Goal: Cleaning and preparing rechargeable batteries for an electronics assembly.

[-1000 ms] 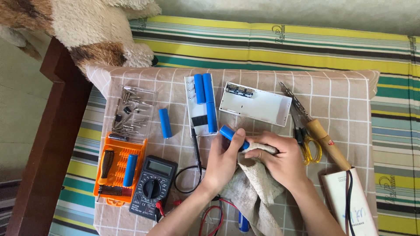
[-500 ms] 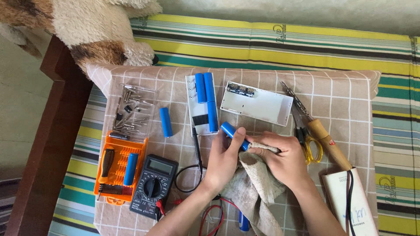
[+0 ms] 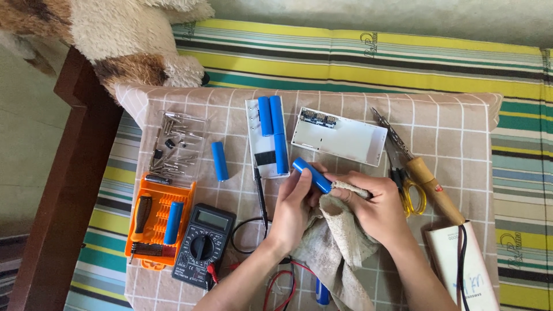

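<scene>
From the head camera, looking down: the left hand (image 3: 294,210) is curled around a blue cylindrical cell (image 3: 311,175), thumb and fingers closed on its lower end, so that the cell points up and to the left, raised above the checked cloth (image 3: 449,124) that covers the surface; the right hand (image 3: 374,207) is closed on a beige rag (image 3: 328,247), pressing a fold of it against the near end of the cell, while the rest of the rag hangs down between the two wrists. Just above the cell lies a white battery tray (image 3: 262,158) with more blue cells seated in it, and beside that, to the right, a white open case (image 3: 340,137) with a small circuit board at one end; a loose blue cell (image 3: 219,161) lies to the left of the tray. Further left sits an orange tool holder (image 3: 156,222) with another blue cell resting in it, above it a clear lid (image 3: 173,147) full of screwdriver bits; a black multimeter (image 3: 203,245) lies just beside the holder, its leads trailing under the left wrist. To the right of the right hand lie yellow-handled scissors (image 3: 410,193) and a wooden-handled soldering iron (image 3: 429,187); a plush toy (image 3: 115,40) rests at the upper left.
</scene>
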